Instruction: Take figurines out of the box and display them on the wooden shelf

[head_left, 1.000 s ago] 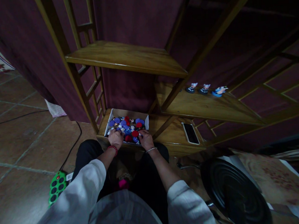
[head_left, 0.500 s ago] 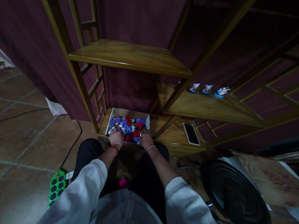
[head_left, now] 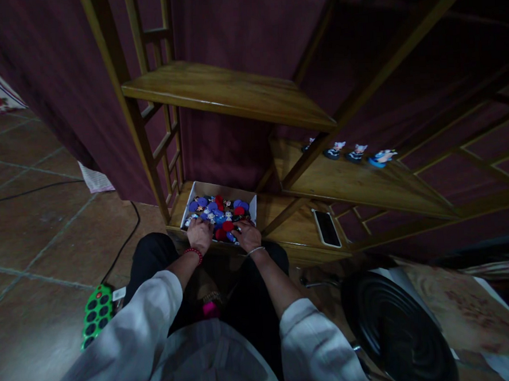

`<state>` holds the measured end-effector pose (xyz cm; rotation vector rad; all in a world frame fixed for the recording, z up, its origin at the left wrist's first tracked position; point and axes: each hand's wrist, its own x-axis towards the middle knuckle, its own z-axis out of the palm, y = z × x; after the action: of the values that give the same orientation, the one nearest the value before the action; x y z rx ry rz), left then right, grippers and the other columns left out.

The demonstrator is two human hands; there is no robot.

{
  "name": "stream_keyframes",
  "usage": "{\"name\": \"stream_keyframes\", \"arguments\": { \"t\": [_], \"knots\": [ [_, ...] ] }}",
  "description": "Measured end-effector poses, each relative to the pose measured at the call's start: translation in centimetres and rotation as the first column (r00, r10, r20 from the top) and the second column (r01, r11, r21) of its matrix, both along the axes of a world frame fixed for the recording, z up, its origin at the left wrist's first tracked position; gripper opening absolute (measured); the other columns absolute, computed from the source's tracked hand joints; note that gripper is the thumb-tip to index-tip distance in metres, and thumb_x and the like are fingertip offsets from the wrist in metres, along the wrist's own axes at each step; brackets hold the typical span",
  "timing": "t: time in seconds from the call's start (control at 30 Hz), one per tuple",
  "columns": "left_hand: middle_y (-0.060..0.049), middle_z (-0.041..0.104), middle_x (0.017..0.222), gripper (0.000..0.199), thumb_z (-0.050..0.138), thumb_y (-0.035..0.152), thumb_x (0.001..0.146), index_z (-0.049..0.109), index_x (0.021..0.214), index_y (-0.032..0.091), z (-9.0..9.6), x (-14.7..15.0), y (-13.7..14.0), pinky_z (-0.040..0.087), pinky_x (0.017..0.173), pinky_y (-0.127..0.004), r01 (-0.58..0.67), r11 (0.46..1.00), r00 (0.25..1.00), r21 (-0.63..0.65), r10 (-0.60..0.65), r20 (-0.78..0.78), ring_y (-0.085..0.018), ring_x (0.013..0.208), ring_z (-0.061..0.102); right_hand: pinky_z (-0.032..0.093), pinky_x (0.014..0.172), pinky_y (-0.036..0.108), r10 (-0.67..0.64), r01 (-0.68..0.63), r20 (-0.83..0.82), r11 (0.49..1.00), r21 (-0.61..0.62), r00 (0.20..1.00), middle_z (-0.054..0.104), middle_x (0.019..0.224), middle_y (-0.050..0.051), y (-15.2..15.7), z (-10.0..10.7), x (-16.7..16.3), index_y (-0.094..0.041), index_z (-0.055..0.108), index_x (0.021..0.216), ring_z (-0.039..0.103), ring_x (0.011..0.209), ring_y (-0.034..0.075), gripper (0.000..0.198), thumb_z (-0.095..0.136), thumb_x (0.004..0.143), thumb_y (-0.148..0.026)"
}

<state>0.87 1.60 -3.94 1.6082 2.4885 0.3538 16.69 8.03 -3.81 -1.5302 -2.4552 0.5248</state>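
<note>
A shallow white cardboard box (head_left: pixel 252 208) sits on the low wooden shelf in front of my knees, full of small figurines (head_left: pixel 216 213) with blue, purple and red round bases. My left hand (head_left: pixel 200 235) reaches over the near left side of the box, its fingers curled down among the figurines; what they grip is hidden. At the near right corner, my right hand (head_left: pixel 247 236) has its fingers closed at a small figurine with a red base (head_left: pixel 228 226). Its fingertips are small and dim here.
Several figurines (head_left: pixel 356 152) stand in a row on the raised shelf (head_left: pixel 314 172) to the right. Below them lies a phone (head_left: pixel 326 228) with a dark screen. A wooden upright and an upper shelf (head_left: pixel 227 97) frame the box. A round black stool (head_left: pixel 396 325) and a green power strip (head_left: pixel 97 315) flank me.
The red-based figurine by my right hand has shifted a little left, toward the middle of the box. My left hand stays nearly in place. The view has moved slightly.
</note>
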Motion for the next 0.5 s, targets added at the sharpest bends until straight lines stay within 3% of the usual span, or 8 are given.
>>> {"name": "stream_keyframes", "arguments": {
  "t": [0.1,0.3,0.5],
  "knots": [
    [-0.008,0.059,0.096,0.034,0.036,0.036,0.084,0.066,0.087,0.02,0.05,0.04,-0.1,0.035,0.081,-0.031,0.005,1.0,1.0,0.02,-0.005,-0.021,-0.022,0.095,0.045,0.041,0.086,0.026,0.03,-0.03,-0.014,0.999,-0.014,0.999,0.061,0.106,0.0,0.22,-0.12,0.07,-0.026,0.06,0.103,0.055,0.096,0.014,0.027,0.052,0.078,-0.028],
    [-0.007,0.06,0.096,0.033,0.036,0.036,0.084,0.065,0.09,0.021,-0.09,0.08,-0.18,0.035,0.079,-0.031,0.012,0.999,0.999,0.053,-0.01,-0.043,-0.022,0.092,0.047,0.046,0.08,0.024,0.025,-0.044,-0.099,0.98,-0.193,0.995,0.065,0.101,-0.007,0.71,-0.14,0.0,-0.034,0.048,0.117,0.06,0.088,0.01,0.04,0.051,0.078,-0.024],
    [-0.006,0.06,0.099,0.034,0.035,0.034,0.086,0.055,0.111,0.025,-0.6,0.08,-0.16,0.035,0.081,-0.032,0.044,0.996,0.999,0.072,-0.043,-0.011,-0.022,0.094,0.047,0.046,0.081,0.023,0.066,-0.081,-0.087,0.98,-0.181,0.994,0.064,0.105,-0.006,0.89,-0.29,0.09,-0.033,0.044,0.121,0.06,0.091,0.01,0.046,0.05,0.077,-0.019]
  ]
}}
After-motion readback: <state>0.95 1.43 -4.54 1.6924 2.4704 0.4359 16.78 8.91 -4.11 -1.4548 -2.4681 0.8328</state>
